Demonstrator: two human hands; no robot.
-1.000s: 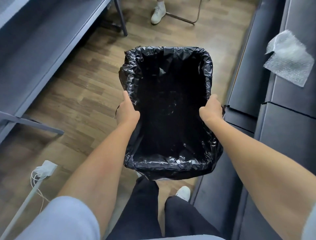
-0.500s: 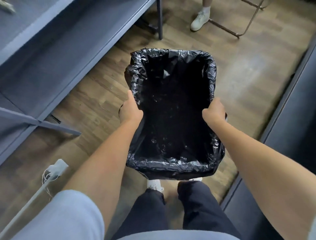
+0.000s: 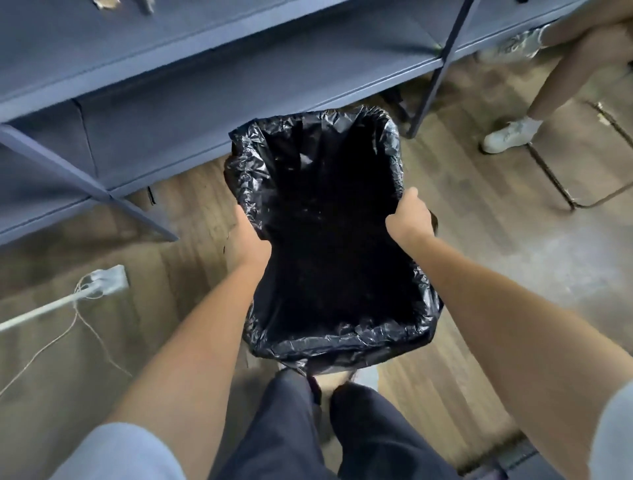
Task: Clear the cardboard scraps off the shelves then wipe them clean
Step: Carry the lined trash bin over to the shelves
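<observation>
Our left hand (image 3: pixel 248 241) and right hand (image 3: pixel 409 219) each grip a side rim of the bin (image 3: pixel 394 329), lined with a black bag and held above the floor (image 3: pixel 496 260). Just beyond it stand the blue shelves (image 3: pixel 205 99), a cardboard scrap (image 3: pixel 106 3) lying at the top edge. A power strip (image 3: pixel 102 284) sits to our left, another person's shoe (image 3: pixel 510 135) to the right.

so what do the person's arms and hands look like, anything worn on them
Both hands are bare: the left hand and right hand show no gloves, rings or watch. The forearms are bare too. Short pale grey-blue sleeves end above the elbows, the left sleeve and the right sleeve, both plain with no markings visible.
</observation>
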